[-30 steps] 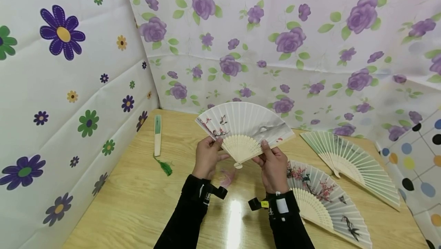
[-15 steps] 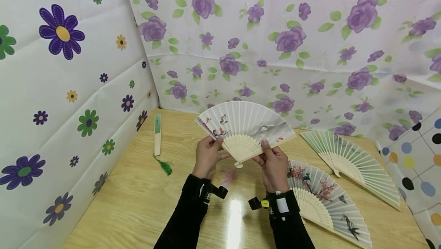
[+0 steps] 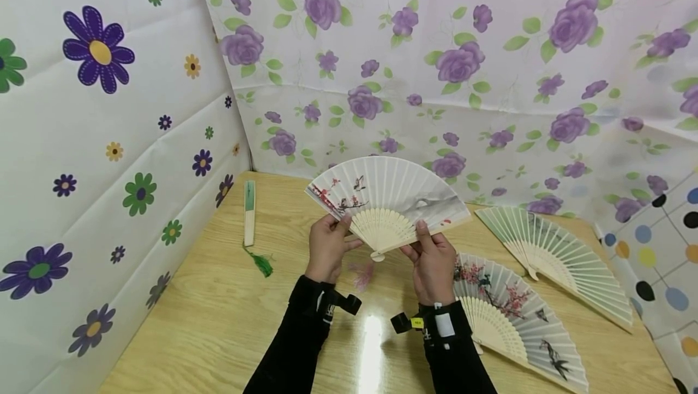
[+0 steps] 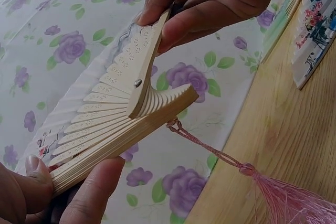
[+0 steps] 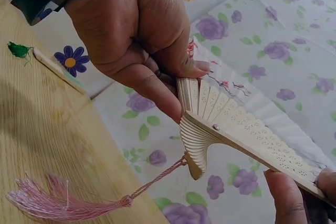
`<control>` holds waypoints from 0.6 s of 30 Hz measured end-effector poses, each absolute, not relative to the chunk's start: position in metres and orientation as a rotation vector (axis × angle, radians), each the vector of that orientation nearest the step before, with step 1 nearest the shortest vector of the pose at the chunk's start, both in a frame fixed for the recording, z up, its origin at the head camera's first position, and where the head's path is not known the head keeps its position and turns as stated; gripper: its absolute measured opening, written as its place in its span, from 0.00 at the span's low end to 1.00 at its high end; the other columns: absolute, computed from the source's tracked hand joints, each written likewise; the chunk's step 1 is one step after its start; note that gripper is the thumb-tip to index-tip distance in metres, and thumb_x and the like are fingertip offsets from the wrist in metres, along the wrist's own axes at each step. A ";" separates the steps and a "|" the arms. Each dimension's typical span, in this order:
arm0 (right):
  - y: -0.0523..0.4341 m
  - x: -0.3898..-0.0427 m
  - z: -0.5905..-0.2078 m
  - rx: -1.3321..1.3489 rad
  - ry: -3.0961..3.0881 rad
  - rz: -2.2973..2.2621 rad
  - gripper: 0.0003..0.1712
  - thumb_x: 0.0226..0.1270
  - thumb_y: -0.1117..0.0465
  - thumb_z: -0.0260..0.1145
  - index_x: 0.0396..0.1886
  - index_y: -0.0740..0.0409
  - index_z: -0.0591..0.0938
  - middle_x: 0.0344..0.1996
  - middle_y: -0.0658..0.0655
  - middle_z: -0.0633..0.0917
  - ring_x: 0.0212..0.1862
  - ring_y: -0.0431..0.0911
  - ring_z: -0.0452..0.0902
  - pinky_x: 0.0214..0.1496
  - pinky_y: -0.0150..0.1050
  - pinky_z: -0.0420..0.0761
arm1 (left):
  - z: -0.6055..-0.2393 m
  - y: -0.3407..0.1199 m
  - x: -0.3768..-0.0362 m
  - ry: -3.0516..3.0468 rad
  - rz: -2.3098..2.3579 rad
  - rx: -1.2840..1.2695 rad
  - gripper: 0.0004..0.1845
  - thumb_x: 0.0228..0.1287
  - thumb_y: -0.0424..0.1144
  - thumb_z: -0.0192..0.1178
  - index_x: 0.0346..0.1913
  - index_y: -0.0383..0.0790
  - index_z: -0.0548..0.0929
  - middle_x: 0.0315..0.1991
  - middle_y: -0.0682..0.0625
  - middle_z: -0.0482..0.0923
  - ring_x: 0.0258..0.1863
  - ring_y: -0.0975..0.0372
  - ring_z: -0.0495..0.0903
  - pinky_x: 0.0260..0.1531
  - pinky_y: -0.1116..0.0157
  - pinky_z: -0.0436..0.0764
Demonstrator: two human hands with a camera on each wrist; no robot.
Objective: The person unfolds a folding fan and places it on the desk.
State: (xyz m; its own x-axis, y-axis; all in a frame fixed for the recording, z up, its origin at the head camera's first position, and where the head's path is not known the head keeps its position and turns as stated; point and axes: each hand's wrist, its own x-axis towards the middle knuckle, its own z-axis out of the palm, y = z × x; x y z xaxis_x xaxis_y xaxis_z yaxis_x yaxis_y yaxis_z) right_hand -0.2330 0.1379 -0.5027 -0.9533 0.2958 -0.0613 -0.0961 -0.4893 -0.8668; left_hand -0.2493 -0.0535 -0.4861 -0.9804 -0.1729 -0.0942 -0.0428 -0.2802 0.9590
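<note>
Both hands hold up a spread white folding fan [image 3: 382, 194] printed with red blossoms, birds and a grey landscape. My left hand [image 3: 329, 248] pinches its left end, thumb on the pale pierced ribs. At the other end, my right hand [image 3: 433, 267] pinches the outer rib between thumb and fingers. In the left wrist view several ribs lie stacked at the left hand, the others fanned out. From the pivot end hangs a pink tassel [image 5: 68, 203] on a braided cord.
On the wooden table [image 3: 218, 315], a folded green fan [image 3: 249, 215] with a green tassel [image 3: 262, 263] lies at left. To the right lie a spread green fan [image 3: 567, 260] and a spread blossom fan [image 3: 518, 315]. Flowered cloth [image 3: 403, 60] stands behind.
The held fan has spread slightly wider, its left end further left and its right end a little further right. It has also risen slightly.
</note>
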 end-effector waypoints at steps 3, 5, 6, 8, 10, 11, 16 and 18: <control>0.138 -0.233 -0.503 -0.292 -1.438 2.519 0.18 0.89 0.57 0.68 0.32 0.57 0.81 0.29 0.51 0.84 0.29 0.41 0.85 0.38 0.30 0.96 | -0.487 -0.053 -0.250 -1.835 -2.430 0.271 0.16 0.91 0.33 0.58 0.64 0.23 0.86 0.48 0.40 0.87 0.42 0.61 0.90 0.37 0.64 0.99; 0.138 -0.233 -0.503 -0.286 -1.432 2.522 0.18 0.89 0.57 0.69 0.32 0.57 0.81 0.30 0.51 0.85 0.29 0.41 0.86 0.38 0.30 0.96 | -0.487 -0.053 -0.250 -1.835 -2.428 0.269 0.16 0.91 0.33 0.58 0.64 0.23 0.86 0.48 0.40 0.87 0.42 0.61 0.90 0.37 0.64 0.99; 0.138 -0.233 -0.503 -0.282 -1.431 2.521 0.18 0.89 0.57 0.69 0.32 0.57 0.81 0.30 0.51 0.85 0.29 0.41 0.86 0.38 0.30 0.96 | -0.487 -0.053 -0.250 -1.835 -2.427 0.269 0.16 0.91 0.33 0.58 0.64 0.23 0.86 0.48 0.40 0.87 0.42 0.61 0.90 0.37 0.65 0.99; 0.138 -0.233 -0.503 -0.281 -1.430 2.516 0.18 0.89 0.57 0.68 0.32 0.57 0.81 0.30 0.51 0.85 0.29 0.41 0.86 0.38 0.30 0.96 | -0.487 -0.053 -0.250 -1.828 -2.434 0.272 0.16 0.91 0.32 0.58 0.65 0.23 0.86 0.48 0.40 0.87 0.42 0.61 0.90 0.37 0.65 0.99; 0.137 -0.233 -0.504 -0.281 -1.424 2.512 0.19 0.90 0.57 0.68 0.32 0.57 0.80 0.30 0.51 0.86 0.29 0.41 0.86 0.39 0.31 0.96 | -0.487 -0.053 -0.249 -1.820 -2.440 0.274 0.15 0.91 0.32 0.58 0.64 0.22 0.86 0.47 0.41 0.86 0.42 0.61 0.90 0.38 0.64 0.99; 0.137 -0.233 -0.504 -0.283 -1.422 2.506 0.19 0.90 0.57 0.67 0.32 0.57 0.80 0.30 0.51 0.86 0.29 0.41 0.86 0.40 0.31 0.96 | -0.487 -0.053 -0.250 -1.818 -2.440 0.275 0.15 0.91 0.32 0.58 0.64 0.22 0.86 0.47 0.41 0.86 0.42 0.61 0.90 0.38 0.64 0.99; 0.135 -0.232 -0.504 -0.292 -1.401 2.487 0.19 0.91 0.57 0.66 0.32 0.56 0.80 0.28 0.52 0.85 0.28 0.41 0.85 0.41 0.32 0.97 | -0.487 -0.053 -0.250 -1.806 -2.445 0.278 0.15 0.91 0.32 0.57 0.63 0.21 0.85 0.47 0.42 0.84 0.43 0.61 0.89 0.38 0.65 0.99; 0.135 -0.232 -0.504 -0.295 -1.395 2.485 0.19 0.91 0.57 0.66 0.31 0.56 0.80 0.27 0.51 0.84 0.28 0.41 0.85 0.41 0.32 0.97 | -0.486 -0.053 -0.249 -1.808 -2.445 0.279 0.15 0.91 0.32 0.58 0.63 0.21 0.85 0.47 0.42 0.84 0.43 0.60 0.89 0.39 0.65 0.99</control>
State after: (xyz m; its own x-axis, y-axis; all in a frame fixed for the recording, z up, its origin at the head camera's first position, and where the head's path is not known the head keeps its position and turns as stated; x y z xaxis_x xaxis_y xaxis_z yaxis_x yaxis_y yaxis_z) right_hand -0.2319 0.1349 -0.5037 -0.9411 0.3354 -0.0422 -0.1385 -0.4964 -0.8569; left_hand -0.2488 -0.0534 -0.4859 -0.9795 -0.1782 -0.0942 -0.0378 -0.2964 0.9543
